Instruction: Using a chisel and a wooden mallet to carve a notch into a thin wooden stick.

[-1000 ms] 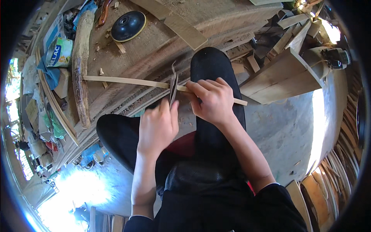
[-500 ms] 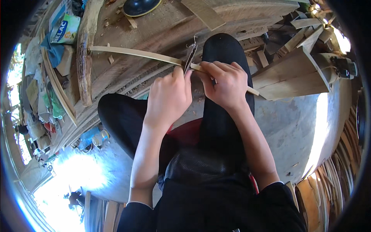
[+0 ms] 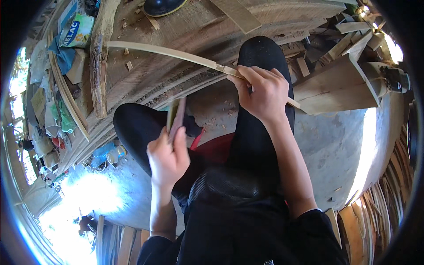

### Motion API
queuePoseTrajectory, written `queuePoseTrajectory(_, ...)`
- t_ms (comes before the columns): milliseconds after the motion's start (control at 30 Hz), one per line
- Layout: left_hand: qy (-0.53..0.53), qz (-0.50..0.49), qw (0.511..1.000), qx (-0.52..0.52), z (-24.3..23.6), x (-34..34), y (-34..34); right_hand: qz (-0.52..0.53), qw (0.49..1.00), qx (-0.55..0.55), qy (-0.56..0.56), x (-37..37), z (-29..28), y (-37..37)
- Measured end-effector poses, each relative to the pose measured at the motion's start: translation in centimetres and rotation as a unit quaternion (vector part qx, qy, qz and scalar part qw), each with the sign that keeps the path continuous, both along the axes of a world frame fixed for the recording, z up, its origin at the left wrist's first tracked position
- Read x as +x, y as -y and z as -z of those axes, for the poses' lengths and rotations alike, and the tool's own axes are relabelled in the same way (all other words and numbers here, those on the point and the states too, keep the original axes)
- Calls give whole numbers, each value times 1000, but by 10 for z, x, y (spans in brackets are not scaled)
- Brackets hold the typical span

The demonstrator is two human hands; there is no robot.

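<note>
A long, thin, pale wooden strip (image 3: 172,52) slants across in front of me, with a small notch or joint just left of my right fingers. My right hand (image 3: 267,93) is closed round it above my right knee, and its short end pokes out beyond the hand. The strip's far left end lies by a rough wooden pole. Lower and to the left, apart from the strip, my left hand (image 3: 168,159) pinches a folded piece of sandpaper (image 3: 178,117) between thumb and fingers. That piece is brownish and blurred, with a greenish side.
Behind the strip lies a large curved plank (image 3: 145,84) with wood chips on it. A rough pole (image 3: 98,75) and a round dark object (image 3: 163,5) rest there. A wide board (image 3: 335,90) leans at the right beside offcuts. Plastic bottles (image 3: 108,154) stand at the left.
My left hand has come away from the wooden strip, moving down and left with the sandpaper. My right hand keeps its grip. The strip's left part sits slightly higher in view.
</note>
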State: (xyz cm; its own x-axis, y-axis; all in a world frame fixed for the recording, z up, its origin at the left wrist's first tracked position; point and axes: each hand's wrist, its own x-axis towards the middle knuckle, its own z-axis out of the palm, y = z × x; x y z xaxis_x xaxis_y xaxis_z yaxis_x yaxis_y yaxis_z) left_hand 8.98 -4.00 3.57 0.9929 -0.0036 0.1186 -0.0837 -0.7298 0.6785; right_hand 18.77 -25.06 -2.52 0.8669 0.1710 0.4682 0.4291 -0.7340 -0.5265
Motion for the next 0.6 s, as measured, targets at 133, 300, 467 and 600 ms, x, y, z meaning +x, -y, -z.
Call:
queuePoseTrajectory(133,13,17,1000,12,-7,15,8,12,1000,-2,23,-2,-5,-2)
queuePoseTrajectory(300,52,65,996,40,24,67,42,0,1000,2,18,-4,-2,-9)
queuePoseTrajectory(467,53,53,996,57,42,55,40,1,999,-11,32,-5,-5,-3)
queuePoseTrajectory(600,62,20,998,-21,34,19,28,-4,1000,-12,10,2,3,0)
